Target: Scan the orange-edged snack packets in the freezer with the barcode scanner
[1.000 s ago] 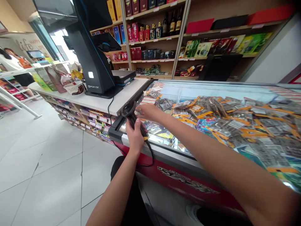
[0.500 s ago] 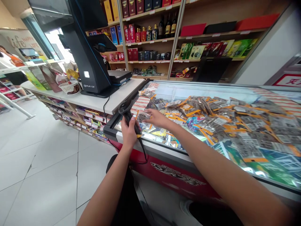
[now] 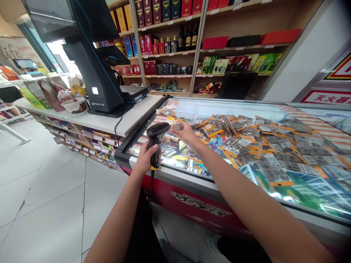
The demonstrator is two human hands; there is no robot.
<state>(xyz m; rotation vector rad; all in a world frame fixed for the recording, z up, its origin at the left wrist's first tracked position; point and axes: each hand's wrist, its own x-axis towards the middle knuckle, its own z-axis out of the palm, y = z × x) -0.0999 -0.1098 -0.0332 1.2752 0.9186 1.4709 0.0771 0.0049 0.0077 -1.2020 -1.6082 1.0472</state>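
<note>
Scanner (image 3: 157, 133) stood nearly upright in the left hand (image 3: 145, 156), which was clenched round its handle; the palm hid part of that handle, and the scanning face was turned out of sight. Its cable (image 3: 152, 178) dropped past the near edge (image 3: 175, 174) of the glass-topped chest (image 3: 161, 190) and was lost against the dark clothing (image 3: 145, 230) below. The right hand (image 3: 189, 137) pinched a small clear packet (image 3: 174, 125) with an orange strip, just beyond the scanner's head — its grip covered one end, the print was too small to read, and whether it touched the glass could not be told. The right forearm (image 3: 236, 171) masked some of the loose packets (image 3: 241, 133) heaped over the chest and, like the left, ran off the lower border. Bare glass (image 3: 201, 106) stretched behind the heap; the chest's left side met the white counter (image 3: 128, 122), and tiled floor (image 3: 49, 197) lay open beyond.
</note>
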